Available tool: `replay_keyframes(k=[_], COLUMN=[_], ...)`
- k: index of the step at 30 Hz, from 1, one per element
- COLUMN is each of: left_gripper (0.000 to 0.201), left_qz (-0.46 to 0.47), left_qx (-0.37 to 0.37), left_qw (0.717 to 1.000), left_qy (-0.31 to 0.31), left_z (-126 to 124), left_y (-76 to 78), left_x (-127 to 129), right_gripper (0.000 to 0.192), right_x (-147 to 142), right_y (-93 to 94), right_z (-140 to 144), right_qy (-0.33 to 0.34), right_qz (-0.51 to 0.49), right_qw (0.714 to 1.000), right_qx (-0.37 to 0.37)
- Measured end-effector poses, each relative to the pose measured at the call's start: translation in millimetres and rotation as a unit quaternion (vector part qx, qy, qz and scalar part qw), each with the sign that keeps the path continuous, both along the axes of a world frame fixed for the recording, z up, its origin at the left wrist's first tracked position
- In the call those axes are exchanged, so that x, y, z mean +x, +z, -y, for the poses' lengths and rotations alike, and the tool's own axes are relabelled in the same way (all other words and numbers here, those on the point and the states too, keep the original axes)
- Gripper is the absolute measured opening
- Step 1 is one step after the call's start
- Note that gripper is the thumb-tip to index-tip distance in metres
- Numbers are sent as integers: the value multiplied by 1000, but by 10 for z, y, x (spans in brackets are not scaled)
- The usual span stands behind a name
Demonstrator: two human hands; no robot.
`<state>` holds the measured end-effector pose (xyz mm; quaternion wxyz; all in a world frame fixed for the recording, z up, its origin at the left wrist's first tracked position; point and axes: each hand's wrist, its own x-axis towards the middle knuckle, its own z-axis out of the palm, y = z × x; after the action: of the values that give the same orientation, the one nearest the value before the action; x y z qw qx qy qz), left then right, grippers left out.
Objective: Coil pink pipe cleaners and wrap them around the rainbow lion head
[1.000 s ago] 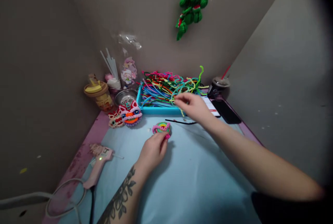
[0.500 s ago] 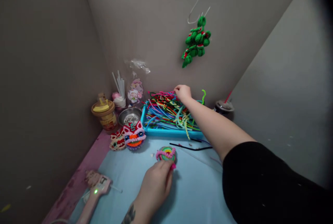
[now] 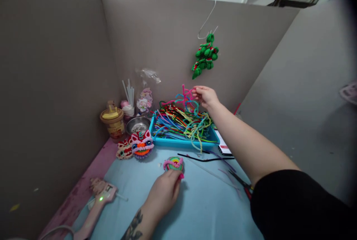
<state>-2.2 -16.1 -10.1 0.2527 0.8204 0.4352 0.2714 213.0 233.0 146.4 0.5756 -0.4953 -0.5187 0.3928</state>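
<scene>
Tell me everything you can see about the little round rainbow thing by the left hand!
The round piece looks fuzzy, like soft craft wire curled into colored rings, with green and yellow showing. A thicker pink strand winds across it, and a bright pink bit sticks out at its near right. The left hand pinches its near edge, hiding that part. It's over the light blue sheet, in front of the blue tray; I can't tell whether it rests on the sheet.

Right hand (image 3: 205, 96) pinching pink pipe-cleaners (image 3: 183, 93) above tray (image 3: 184, 143); left hand (image 3: 164, 191) holding disc (image 3: 173, 163).
</scene>
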Motion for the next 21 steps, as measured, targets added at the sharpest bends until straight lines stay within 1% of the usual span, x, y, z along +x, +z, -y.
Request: replay_keyframes(k=[2, 6, 9, 10, 12, 14, 17, 18, 21], left_gripper=[27, 33, 35, 36, 37, 39, 40, 40, 40], left_qz=[4, 39, 57, 59, 59, 57, 51, 49, 43], left_qx=[-3, 16, 25, 25, 24, 23, 17, 16, 14], left_qw=[1000, 999, 998, 998, 998, 998, 999, 999, 999], left_qy=[0, 3, -2, -2, -1, -1, -1, 0, 0], left_z=[-11, -33, -40, -42, -48, -56, -61, -60, -51], left_y=[-3, -38, -65, -72, -85, -94, -91, -86, -67], left_x=[-10, -20, -23, -25, -28, -30, -27, -24, -18], right_gripper=[3, 10, 14, 15, 18, 21, 24, 25, 25], right_x=[6, 29, 34, 34, 30, 21, 0, -12, -81], right_y=[82, 169, 184, 190, 208, 230, 262, 269, 230], right_z=[30, 107, 155, 163, 167, 155, 121, 112, 119], right_qy=[14, 10, 18, 20, 17, 15, 21, 19, 4], right_qz=[-46, -115, -109, -116, -167, -206, -197, -201, -218], right_qw=[999, 993, 993, 993, 986, 978, 980, 979, 975], right_qx=[-11, 13, -30, -28, 12, 29, -14, -11, 39])
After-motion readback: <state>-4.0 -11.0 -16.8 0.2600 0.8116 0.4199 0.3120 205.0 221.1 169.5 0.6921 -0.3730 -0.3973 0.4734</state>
